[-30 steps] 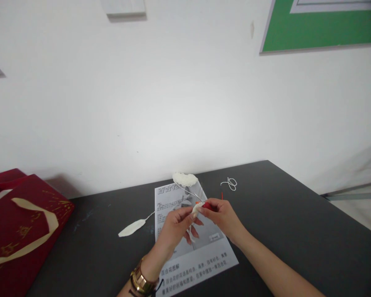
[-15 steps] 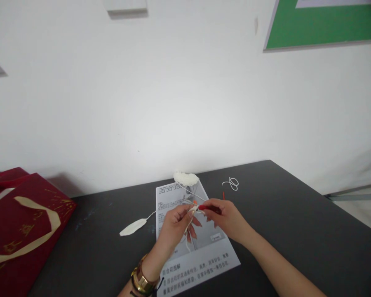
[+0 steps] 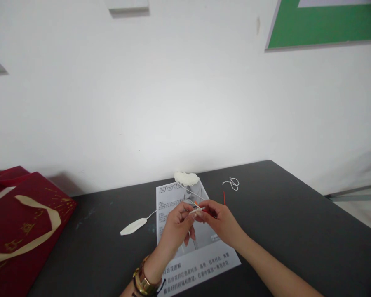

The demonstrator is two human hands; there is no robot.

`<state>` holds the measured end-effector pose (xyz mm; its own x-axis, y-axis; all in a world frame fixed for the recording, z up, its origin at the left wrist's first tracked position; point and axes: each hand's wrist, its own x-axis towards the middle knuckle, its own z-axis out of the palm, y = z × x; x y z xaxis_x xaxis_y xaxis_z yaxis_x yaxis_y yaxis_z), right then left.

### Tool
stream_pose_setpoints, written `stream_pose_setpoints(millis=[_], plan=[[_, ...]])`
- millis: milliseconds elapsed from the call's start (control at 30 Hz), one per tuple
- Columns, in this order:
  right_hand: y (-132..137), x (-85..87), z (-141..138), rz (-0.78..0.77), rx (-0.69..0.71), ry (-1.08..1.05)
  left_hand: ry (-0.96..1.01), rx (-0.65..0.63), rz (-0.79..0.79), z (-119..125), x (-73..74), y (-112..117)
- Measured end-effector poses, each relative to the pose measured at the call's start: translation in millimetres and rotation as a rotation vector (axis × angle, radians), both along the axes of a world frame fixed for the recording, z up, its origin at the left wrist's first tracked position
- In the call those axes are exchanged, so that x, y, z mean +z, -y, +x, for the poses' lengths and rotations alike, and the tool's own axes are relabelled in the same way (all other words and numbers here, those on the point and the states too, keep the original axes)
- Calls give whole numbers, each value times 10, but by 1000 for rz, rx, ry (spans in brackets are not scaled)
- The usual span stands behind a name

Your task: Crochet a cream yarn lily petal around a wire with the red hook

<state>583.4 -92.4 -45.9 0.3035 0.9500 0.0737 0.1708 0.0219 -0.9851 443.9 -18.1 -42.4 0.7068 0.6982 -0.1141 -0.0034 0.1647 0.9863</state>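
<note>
Over a printed sheet (image 3: 200,270), my two hands meet fingertip to fingertip. My left hand (image 3: 174,227) pinches a small strip of white crochet work (image 3: 198,210), mostly covered by the fingers. A crochet hook (image 3: 196,205) is held in my right hand (image 3: 223,220); its thin shaft points up and left across the work, and its red handle is largely hidden in the fingers. White yarn runs from the hands back to a loose white yarn bundle (image 3: 187,178) at the sheet's top edge.
A finished-looking white petal piece (image 3: 133,226) lies left of the sheet, its tail reaching the paper. On the right are a thin red stick (image 3: 224,198) and a small loop of white yarn (image 3: 234,184). Red gift bags (image 3: 21,222) stand at the left; a wall is behind.
Both hands have closed in together and turned slightly. The hook's shaft now shows above the fingers, and the yarn end that hung below my left hand is no longer visible.
</note>
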Motion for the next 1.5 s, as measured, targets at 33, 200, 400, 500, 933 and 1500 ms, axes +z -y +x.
stream_pose_setpoints(millis=[33, 200, 400, 500, 933, 1500], plan=[[-3, -11, 1, 3, 4, -29, -3, -9, -2, 0, 0, 0], [2, 36, 30, -1, 16, -58, 4, -72, -11, 4, 24, 7], [28, 139, 55, -31, 65, 32, -33, -174, -1, -29, 89, -22], [30, 143, 76, -31, 87, 50, -75, -216, 16, -62, 117, -53], [36, 214, 181, 2, -83, -321, -214, -285, 82, -111, 69, -142], [158, 297, 16, -1, 298, 28, -339, -324, 280, -162, -83, -57]])
